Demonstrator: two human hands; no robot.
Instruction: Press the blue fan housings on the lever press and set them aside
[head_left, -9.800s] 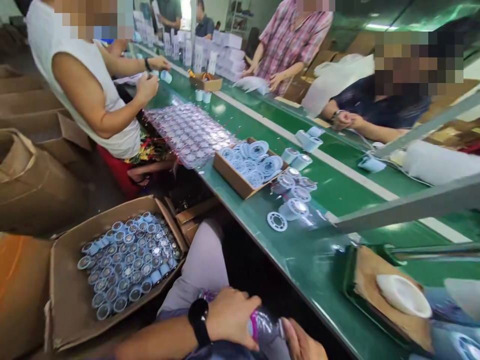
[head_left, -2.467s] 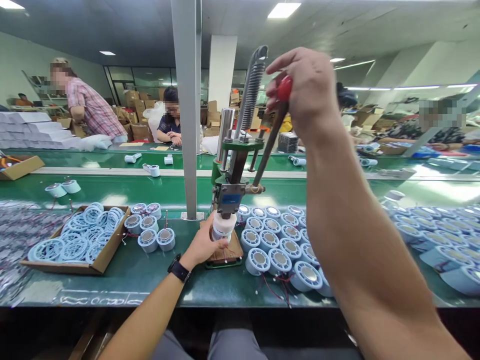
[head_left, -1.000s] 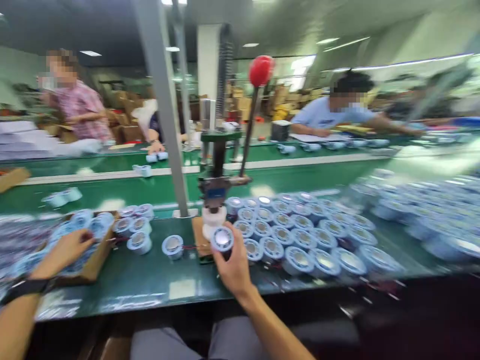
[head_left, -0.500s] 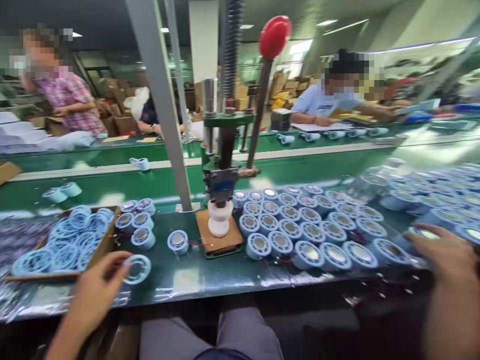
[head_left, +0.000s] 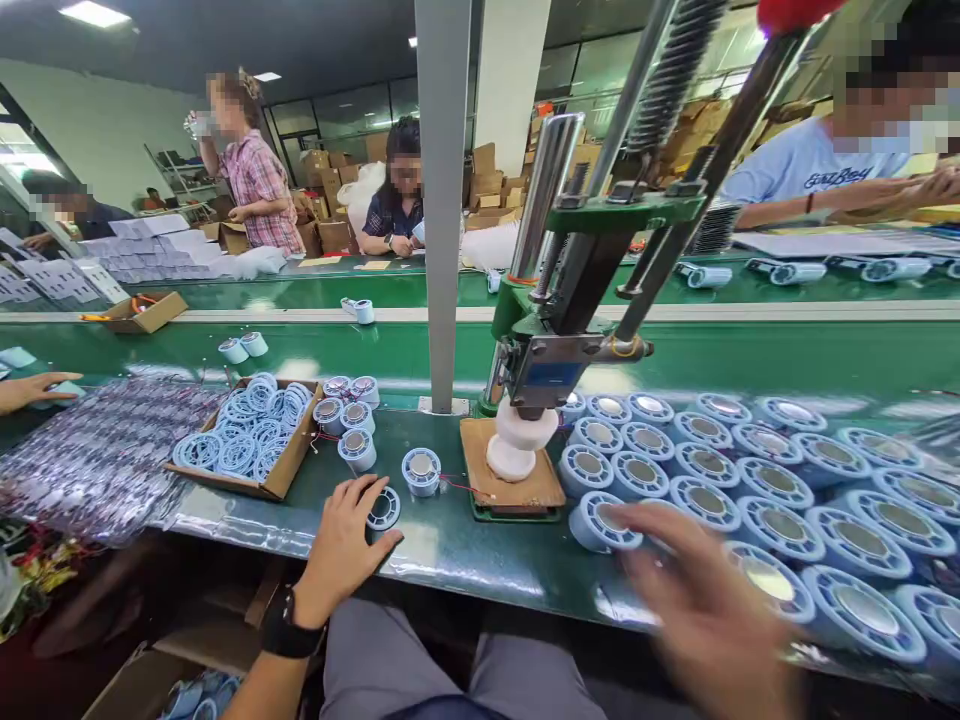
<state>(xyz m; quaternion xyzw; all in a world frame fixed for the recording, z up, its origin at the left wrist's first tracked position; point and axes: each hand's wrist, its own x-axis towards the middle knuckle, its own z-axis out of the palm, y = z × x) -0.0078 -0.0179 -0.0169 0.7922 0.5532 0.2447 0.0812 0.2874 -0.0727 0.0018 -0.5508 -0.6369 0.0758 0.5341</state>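
My left hand [head_left: 346, 548] rests on the bench with thumb and fingers apart around a light-blue slotted ring [head_left: 384, 509], which appears to lie flat. Beyond it stands a round blue housing with a metal disc in its top [head_left: 421, 470], its red wire running toward the press base. My right hand [head_left: 709, 600] is smeared by motion. Its fingertips are over the front row of similar housings [head_left: 705, 500], closest to the front left one [head_left: 602, 522]; whether they touch or grip it is unclear. Between my hands stands a hand press [head_left: 551, 370] with white round pads [head_left: 511, 457] above a brown board.
A cardboard box of blue rings [head_left: 281, 480] sits left, beside rows of wrapped wired parts [head_left: 112, 440]. A grey post [head_left: 442, 220] rises behind the bench. Several people work across the green conveyor [head_left: 375, 350]; another person's hand [head_left: 34, 390] reaches in at far left.
The view has turned left and moved closer. My right hand has come from the far right housings toward the press. The ring that my left fingers pinched now lies by the spread fingers.
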